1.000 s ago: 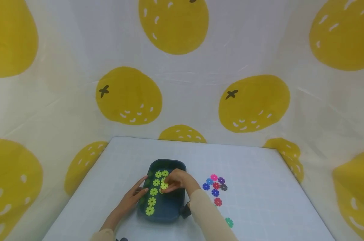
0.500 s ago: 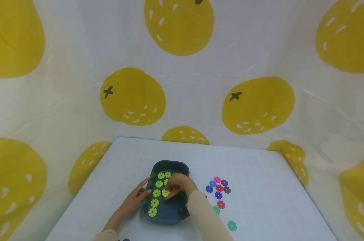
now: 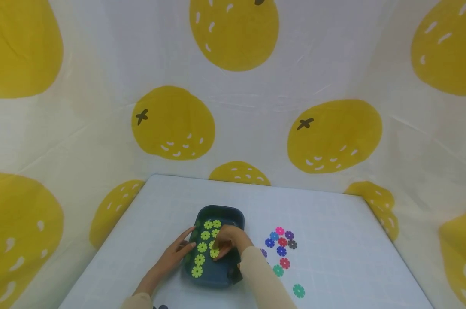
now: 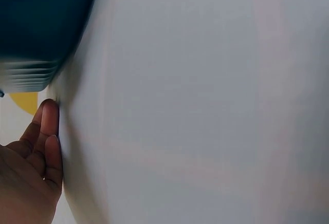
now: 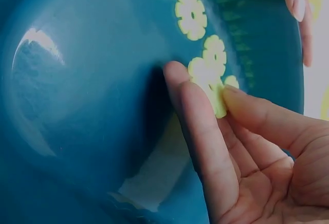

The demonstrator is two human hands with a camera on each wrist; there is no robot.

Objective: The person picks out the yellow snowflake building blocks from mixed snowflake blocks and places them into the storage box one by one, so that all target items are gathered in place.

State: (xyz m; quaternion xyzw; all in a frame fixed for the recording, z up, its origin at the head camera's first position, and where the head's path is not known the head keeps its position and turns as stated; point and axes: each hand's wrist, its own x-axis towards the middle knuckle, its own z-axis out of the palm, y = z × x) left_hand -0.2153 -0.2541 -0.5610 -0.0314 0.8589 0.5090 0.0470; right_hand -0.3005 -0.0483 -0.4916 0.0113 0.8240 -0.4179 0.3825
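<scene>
A dark teal plastic bin (image 3: pixel 211 274) lies on the white table. Inside it, yellow-green flower-shaped discs (image 3: pixel 197 271) stand in a column along the left, with more beside them. My right hand (image 3: pixel 233 238) reaches into the bin and pinches one yellow-green flower disc (image 5: pixel 205 75) between thumb and fingers, close to other discs. Part of that second row is hidden by the hand. My left hand (image 3: pixel 167 259) touches the bin's left rim, thumb and forefinger spread apart; in the left wrist view its fingers (image 4: pixel 50 118) are next to the bin's outer side.
Right of the bin several loose flower discs (image 3: pixel 282 242) in pink, blue, purple, red and grey lie on the table, with green discs (image 3: pixel 299 291) nearer the front. A fabric wall (image 3: pixel 252 141) printed with yellow fruit surrounds the table.
My right hand has moved nearer the front of the bin with a yellow-green flower disc, uncovering discs behind it. My left hand stays at the rim. The whole view has shifted slightly.
</scene>
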